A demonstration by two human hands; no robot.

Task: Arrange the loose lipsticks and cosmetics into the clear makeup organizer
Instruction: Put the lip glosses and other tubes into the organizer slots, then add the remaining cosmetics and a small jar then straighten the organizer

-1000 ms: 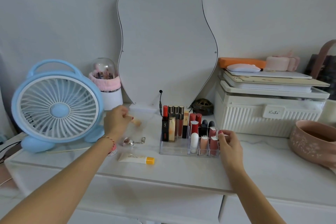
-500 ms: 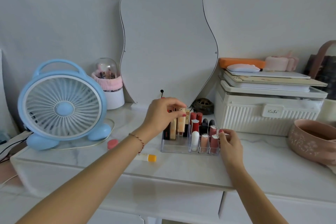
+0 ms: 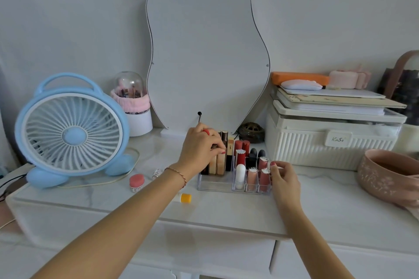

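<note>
The clear makeup organizer (image 3: 214,184) stands mid-table, filled with upright lipsticks and tubes. My left hand (image 3: 200,150) reaches over its back-left section, fingertips pinching the top of a beige tube (image 3: 220,163) standing there among gold and dark tubes. My right hand (image 3: 284,179) grips the organizer's right front corner, beside pink lipsticks (image 3: 263,176). Loose on the table to the left lie a small pink-lidded jar (image 3: 136,183), a small clear item (image 3: 157,173) and a tube with an orange cap (image 3: 186,198), mostly hidden under my left forearm.
A blue desk fan (image 3: 72,136) stands at left with its cord trailing forward. A curvy mirror (image 3: 207,52) leans against the wall behind the organizer. A cream storage box (image 3: 333,142) sits right, a pink bowl (image 3: 390,176) far right, a brush holder (image 3: 133,106) back left.
My left hand carried a beige tube from the table's left side to the organizer and lowered it into the back-left section. My right hand stayed on the organizer's corner.
</note>
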